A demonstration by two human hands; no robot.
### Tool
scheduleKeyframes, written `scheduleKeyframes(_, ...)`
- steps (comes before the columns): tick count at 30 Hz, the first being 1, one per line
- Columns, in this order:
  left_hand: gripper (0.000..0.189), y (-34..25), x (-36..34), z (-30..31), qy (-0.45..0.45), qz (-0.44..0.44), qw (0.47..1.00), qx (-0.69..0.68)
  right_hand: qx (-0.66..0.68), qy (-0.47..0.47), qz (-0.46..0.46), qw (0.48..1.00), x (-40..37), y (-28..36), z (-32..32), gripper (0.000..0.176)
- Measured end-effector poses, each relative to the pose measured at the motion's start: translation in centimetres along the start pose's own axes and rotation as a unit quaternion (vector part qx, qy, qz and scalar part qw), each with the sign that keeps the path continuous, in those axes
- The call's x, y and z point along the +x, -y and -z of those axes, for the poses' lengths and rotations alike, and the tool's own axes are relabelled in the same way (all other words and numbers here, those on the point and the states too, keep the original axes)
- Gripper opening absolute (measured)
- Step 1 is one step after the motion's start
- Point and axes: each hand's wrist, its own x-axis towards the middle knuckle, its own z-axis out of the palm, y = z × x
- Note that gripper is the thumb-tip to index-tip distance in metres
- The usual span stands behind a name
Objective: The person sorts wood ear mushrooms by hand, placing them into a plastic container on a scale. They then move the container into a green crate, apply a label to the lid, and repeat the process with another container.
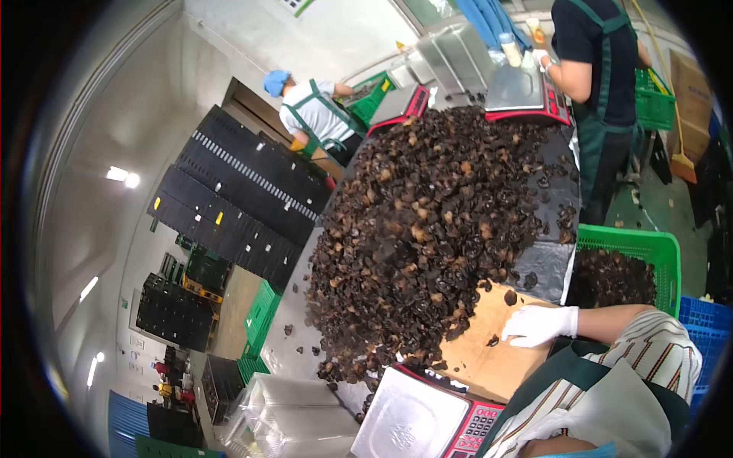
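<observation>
My right hand, in a white glove, rests over a brown cardboard sheet at the table's near edge. Its fingers stretch toward the pile, slightly bent. A small dark piece lies just off the fingertips, and another lies farther up the cardboard. Beyond the sheet spreads a large heap of dark brown, curled pieces that look like dried wood ear mushrooms. Below the cardboard stands a red scale with a metal pan and keypad. My left hand is outside the picture; only a striped sleeve shows on that side.
Clear plastic boxes are stacked beside the near scale. A green crate holding dark pieces stands right of the table. Two co-workers in green aprons stand by the far scales. Black crates are stacked at left.
</observation>
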Motion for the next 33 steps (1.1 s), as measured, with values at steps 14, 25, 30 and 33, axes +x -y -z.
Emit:
scheduleKeyframes(14, 0.031, -15.6, -16.3, 24.0, 0.473, 0.11, 0.853, -0.192, 0.103, -0.124, 0.068, 0.985, 9.1, -6.2, -0.2, 0.025)
scheduleKeyframes(25, 0.046, -25.9, -22.3, 27.0, 0.562, 0.35, 0.604, -0.443, -0.036, 0.026, 0.133, 0.99, 4.7, -5.0, -4.5, 0.055)
scheduleKeyframes(30, 0.065, -38.7, -26.5, 24.6, 0.599, -0.031, 0.674, -0.432, 0.082, -0.094, 0.132, 0.983, 3.3, -5.6, 1.3, 0.021)
scheduleKeyframes(33, 0.065, -41.7, -31.8, 22.3, 0.622, -0.11, 0.711, -0.311, -0.1, -0.136, -0.007, 0.986, 2.6, -7.9, 2.2, 0.038)
